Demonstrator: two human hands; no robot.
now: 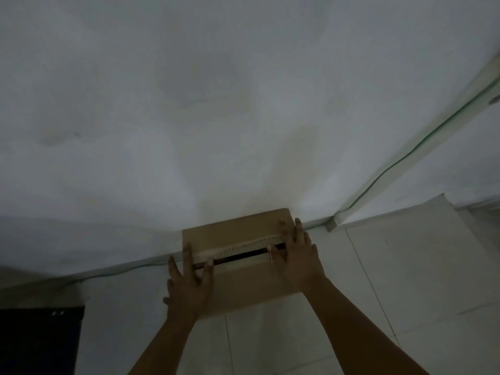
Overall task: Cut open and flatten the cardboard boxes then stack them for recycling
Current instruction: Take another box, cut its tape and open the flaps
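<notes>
A brown cardboard box point(232, 231) lies on the pale tiled floor against the white wall, its top seam split into a dark slit with ragged pale tape edges. My left hand point(189, 282) rests spread on the box's left end, thumb at the slit. My right hand point(297, 255) lies spread on the right end, fingers reaching over the far flap and thumb at the slit. No cutting tool shows in either hand.
A white wall point(216, 104) fills most of the view. A thin cable point(405, 158) runs along the wall's foot and up the right corner. A dark object point(40, 339) stands at the lower left. Floor tiles point(405, 280) spread to the right.
</notes>
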